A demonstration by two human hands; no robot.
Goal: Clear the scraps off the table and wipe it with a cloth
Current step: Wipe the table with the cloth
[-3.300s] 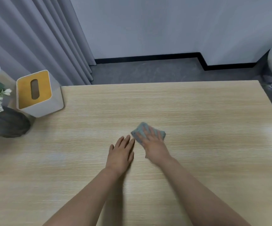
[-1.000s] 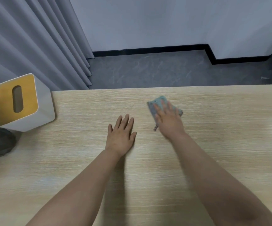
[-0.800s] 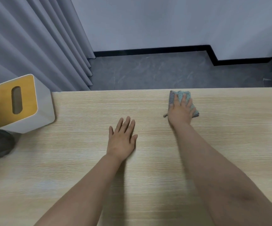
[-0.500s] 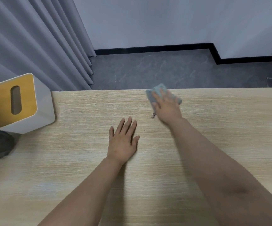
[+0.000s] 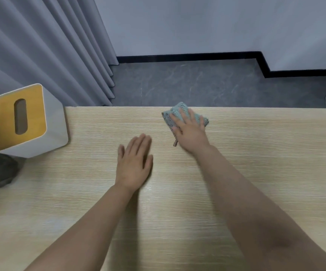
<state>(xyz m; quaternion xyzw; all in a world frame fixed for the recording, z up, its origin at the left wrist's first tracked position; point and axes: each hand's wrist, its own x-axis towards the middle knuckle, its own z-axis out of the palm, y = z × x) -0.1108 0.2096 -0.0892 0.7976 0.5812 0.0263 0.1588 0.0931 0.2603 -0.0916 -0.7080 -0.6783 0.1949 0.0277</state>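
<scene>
Head view. The right hand (image 5: 190, 132) lies flat, fingers straight and spread, pressing a small folded grey-green woven cloth (image 5: 179, 112) onto the pale wood-grain table (image 5: 256, 153) at its far edge, a little right of centre. One corner of the cloth appears to reach the edge itself. The left hand (image 5: 133, 163) rests palm-down on the table, fingers straight and close together, holding nothing, near and to the left of the cloth. A white tissue box with a yellow slotted top (image 5: 24, 120) stands at the far left corner. No scraps are visible on the surface.

Judgement: the step in hand is wiping the far strip. To do it well, keep even palm pressure, overlap the passes, and keep the cloth from slipping over the far edge. The left hand serves as a brace for the reach.

Against the frame half a second earlier: the cloth and right hand sit slightly further right along the far edge. The left hand is in nearly the same spot, with its fingers closer together.
</scene>
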